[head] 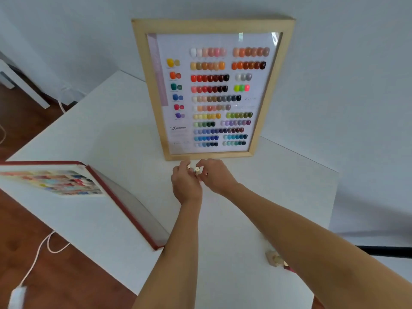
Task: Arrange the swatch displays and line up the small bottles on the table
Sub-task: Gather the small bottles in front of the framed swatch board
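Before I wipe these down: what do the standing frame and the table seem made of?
The standing frame: probably light unfinished wood, matte pale tan, with a glossy clear front showing glare. The table: smooth matte white, likely laminate or painted board; no grain visible.

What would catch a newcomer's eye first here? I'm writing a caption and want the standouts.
First, the wooden frame of colour swatches standing upright against the wall at the back of the white table. Just in front of its base, the left hand and right hand meet around small bottles. A red-edged swatch book lies at the table's left edge.
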Demonstrator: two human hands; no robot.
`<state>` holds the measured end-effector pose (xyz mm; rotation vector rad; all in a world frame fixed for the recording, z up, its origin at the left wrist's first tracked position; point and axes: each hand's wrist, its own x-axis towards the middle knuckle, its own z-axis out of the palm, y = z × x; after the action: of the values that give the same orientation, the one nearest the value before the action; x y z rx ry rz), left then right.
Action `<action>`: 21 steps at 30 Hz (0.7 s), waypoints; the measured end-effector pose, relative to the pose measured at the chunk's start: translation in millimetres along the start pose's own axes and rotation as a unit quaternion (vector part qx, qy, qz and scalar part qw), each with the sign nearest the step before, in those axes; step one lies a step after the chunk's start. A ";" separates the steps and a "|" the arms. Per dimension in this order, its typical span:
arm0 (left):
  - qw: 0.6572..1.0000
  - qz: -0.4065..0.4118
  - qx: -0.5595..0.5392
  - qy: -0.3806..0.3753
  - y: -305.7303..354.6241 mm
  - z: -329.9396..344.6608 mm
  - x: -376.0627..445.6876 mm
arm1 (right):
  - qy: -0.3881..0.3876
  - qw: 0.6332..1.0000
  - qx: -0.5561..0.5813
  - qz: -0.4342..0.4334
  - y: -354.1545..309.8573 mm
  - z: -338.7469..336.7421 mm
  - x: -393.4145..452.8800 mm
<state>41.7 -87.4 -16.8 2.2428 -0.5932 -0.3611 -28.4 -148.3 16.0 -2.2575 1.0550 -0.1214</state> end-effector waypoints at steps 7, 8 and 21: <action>1.000 -0.016 -0.012 0.015 1.6 -4.5 0.0 | -0.009 1.000 -0.015 -0.010 3.2 3.9 2.4; 1.000 -0.017 -0.013 0.010 1.9 -5.0 -1.0 | -0.010 1.000 -0.015 -0.010 4.4 3.6 0.8; 0.968 0.221 0.017 -0.123 28.5 -0.1 -53.0 | 0.040 0.994 0.011 0.099 72.4 -65.0 -85.6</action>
<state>-11.9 -76.6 8.3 2.0348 -1.2090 -0.4020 -155.5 -154.4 40.5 -2.1300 1.3062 -0.1394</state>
